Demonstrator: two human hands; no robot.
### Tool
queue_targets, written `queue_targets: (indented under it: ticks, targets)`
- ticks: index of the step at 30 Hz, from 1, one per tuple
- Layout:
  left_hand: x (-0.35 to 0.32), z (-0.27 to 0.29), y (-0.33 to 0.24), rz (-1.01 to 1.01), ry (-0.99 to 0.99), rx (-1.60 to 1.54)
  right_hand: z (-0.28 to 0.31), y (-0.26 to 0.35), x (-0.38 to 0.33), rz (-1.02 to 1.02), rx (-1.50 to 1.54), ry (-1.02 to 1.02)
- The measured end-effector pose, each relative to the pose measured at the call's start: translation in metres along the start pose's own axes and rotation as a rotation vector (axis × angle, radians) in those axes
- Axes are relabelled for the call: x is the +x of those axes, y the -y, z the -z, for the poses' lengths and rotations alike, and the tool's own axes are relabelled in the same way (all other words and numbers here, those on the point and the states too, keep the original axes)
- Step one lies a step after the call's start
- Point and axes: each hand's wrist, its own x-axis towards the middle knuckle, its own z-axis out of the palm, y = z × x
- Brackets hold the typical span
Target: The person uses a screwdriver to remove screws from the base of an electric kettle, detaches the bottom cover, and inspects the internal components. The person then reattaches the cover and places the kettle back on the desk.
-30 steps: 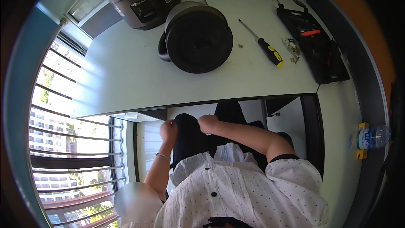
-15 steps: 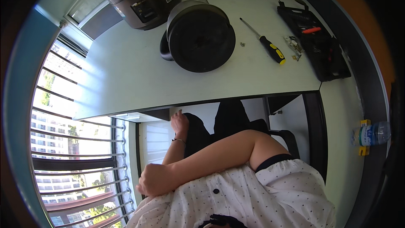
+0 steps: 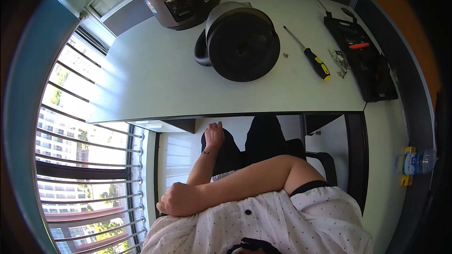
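Observation:
My left hand (image 3: 214,136) rests by my knee below the desk edge, fingers loosely apart and holding nothing I can see. Across my body reaches my right arm; its hand (image 3: 181,199) is curled closed over my left arm near the elbow, and its fingertips are hidden. Neither hand touches anything on the desk. Beyond them stands what looks like an upturned kettle (image 3: 243,49), its round black base facing up and its black handle at the left. To its right lies a screwdriver (image 3: 316,64) with a black and yellow grip, tip pointing away.
An electric cooker (image 3: 181,1) stands at the back left of the white desk (image 3: 155,84). An open black tool case (image 3: 372,73) with a red-handled tool lies at the right, small metal parts (image 3: 340,63) beside it. A plastic bottle (image 3: 418,162) is at the far right.
The view has shifted, so the desk things appear farther right and lower. My left hand sits slightly more over the knee. My right hand stays curled at my left arm.

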Motion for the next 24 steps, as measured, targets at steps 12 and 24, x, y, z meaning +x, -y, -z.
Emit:
queue_targets:
  ticks: [12, 24]
  targets:
    - [0.001, 0.001, -0.002, 0.031, 0.018, -0.051, 0.002, -0.018, -0.016, -0.153, -0.113, 0.063]
    - [0.003, 0.004, -0.001, 0.027, 0.081, -0.066, 0.005, 0.0, -0.007, -0.063, 0.071, -0.025]
